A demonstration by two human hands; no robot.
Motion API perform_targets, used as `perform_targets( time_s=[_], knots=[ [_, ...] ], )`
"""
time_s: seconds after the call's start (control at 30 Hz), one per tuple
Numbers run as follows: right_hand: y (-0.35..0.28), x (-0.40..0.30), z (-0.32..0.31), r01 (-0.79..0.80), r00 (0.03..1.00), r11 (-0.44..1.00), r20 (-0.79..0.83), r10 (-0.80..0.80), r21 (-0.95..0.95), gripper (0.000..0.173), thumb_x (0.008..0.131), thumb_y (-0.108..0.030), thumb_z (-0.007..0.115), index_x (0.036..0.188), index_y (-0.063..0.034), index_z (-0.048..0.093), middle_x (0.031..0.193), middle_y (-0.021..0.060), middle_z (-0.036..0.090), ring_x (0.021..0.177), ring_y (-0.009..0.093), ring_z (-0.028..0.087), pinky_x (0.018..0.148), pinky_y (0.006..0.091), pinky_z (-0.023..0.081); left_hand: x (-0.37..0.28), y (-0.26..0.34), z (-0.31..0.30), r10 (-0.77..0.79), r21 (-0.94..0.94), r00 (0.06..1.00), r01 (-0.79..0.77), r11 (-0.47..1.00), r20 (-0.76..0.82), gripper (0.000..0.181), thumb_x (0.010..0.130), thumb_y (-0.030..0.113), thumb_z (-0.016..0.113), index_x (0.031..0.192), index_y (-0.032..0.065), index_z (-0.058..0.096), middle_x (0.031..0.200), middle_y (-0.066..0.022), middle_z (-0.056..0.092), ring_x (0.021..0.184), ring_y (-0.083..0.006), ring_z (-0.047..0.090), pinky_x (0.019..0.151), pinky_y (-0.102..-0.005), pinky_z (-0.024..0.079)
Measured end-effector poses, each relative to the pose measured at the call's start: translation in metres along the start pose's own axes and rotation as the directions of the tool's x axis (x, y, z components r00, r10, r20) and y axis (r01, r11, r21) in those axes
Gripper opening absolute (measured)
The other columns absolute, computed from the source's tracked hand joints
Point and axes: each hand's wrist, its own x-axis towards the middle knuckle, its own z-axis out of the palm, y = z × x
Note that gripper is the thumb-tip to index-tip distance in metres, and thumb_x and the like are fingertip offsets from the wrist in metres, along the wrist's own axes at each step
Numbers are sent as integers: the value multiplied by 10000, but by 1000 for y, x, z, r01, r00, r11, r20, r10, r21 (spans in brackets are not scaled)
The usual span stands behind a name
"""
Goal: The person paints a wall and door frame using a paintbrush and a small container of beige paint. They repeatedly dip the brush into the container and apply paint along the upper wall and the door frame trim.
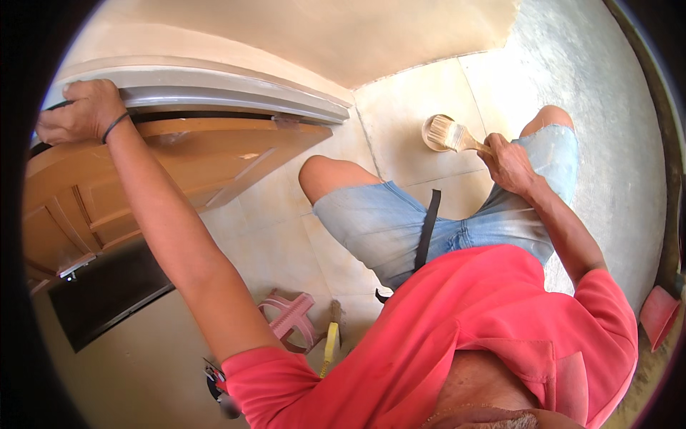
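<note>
In my right hand (509,163) is a flat paintbrush (466,141) with a wooden handle. Its pale, paint-coated bristles are over a small round container (430,133) on the floor; contact with the rim cannot be told. My left arm stretches out to a brown panelled wooden door (214,155). There my left hand (80,112), with a black band at the wrist, has its fingers curled over the door's edge beside the grey door frame (214,96). Its fingertips are partly hidden.
Pale floor tiles (418,96) lie between my knees and the wall (343,32). A pink plastic stool (292,316) and a yellow-handled tool (331,340) are by my left side. Some small tools (215,378) lie near my left sleeve. A red plastic container (659,316) stands far right.
</note>
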Motion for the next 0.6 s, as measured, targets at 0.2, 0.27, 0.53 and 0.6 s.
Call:
perform_targets(
  time_s=[0.2,0.27,0.53,0.6],
  knots=[
    [7,1,10,-4,1000,999,7,4,-52,238,988,-165,635,1060,2,481,938,263,641,800,478,643,698,550,504,1,10,-8,-46,-4,999,46,999,15,576,789,145,620,1225,-206,481,1244,-388,496,1223,-505,471,1052,-623,381],
    [0,-1,9,-1,1000,999,5,1,-45,246,975,-141,633,1027,18,452,910,272,629,792,492,649,700,565,512,2,14,-12,-37,7,999,37,999,29,588,794,142,623,1244,-207,477,1278,-394,486,1245,-504,464,1059,-623,380],
    [-1,3,9,-50,997,996,60,55,-73,223,993,-130,616,1061,-15,437,883,267,664,795,479,656,694,563,510,7,25,-18,-58,-38,998,59,998,28,613,824,175,649,1276,-204,485,1331,-390,483,1275,-508,459,1081,-623,378],
    [-2,3,9,-58,996,995,65,63,-76,212,1004,-147,606,1058,-16,448,876,267,668,794,474,657,695,562,507,8,27,-20,-63,-31,998,64,997,28,616,832,181,648,1289,-200,489,1341,-383,487,1286,-504,460,1089,-613,381]
  ],
)
